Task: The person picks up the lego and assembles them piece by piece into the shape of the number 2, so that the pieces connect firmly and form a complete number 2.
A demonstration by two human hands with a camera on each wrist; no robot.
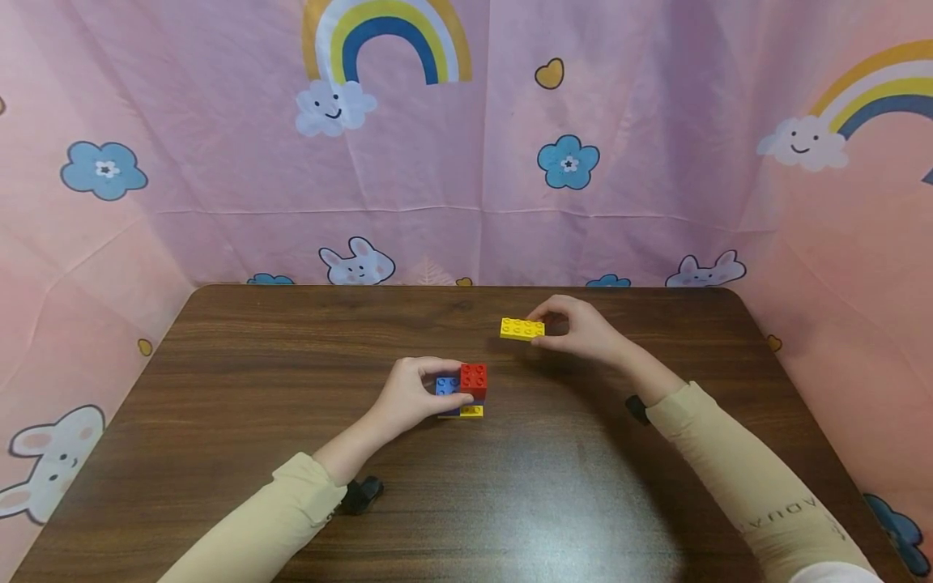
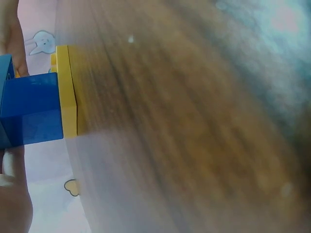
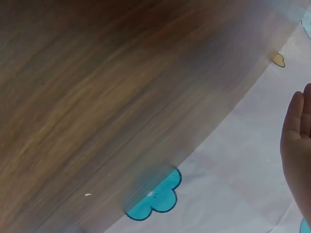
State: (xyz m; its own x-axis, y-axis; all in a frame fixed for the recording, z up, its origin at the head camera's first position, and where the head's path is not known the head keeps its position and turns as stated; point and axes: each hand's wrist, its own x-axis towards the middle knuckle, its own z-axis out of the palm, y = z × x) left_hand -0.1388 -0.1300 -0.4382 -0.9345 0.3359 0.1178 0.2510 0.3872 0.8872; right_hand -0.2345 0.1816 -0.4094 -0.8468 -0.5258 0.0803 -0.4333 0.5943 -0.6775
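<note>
My left hand (image 1: 411,394) grips a small stack of toy building bricks between thumb and fingers. On top of it is a red brick (image 1: 474,379), with a blue brick (image 1: 445,386) to its left and a flat yellow brick (image 1: 472,411) at the bottom. Up close in the left wrist view, the blue side (image 2: 33,107) meets the yellow base (image 2: 68,92). Farther back and to the right, my right hand (image 1: 583,328) pinches a separate yellow brick (image 1: 521,329) by its right end, studs showing. Only part of that hand appears in the right wrist view, and its brick is out of frame.
Both hands are over a dark brown wooden table (image 1: 291,348) with rounded far corners. A pink patterned cloth (image 1: 423,178) hangs behind it and on both sides. Black wrist devices (image 1: 362,494) sit under both forearms.
</note>
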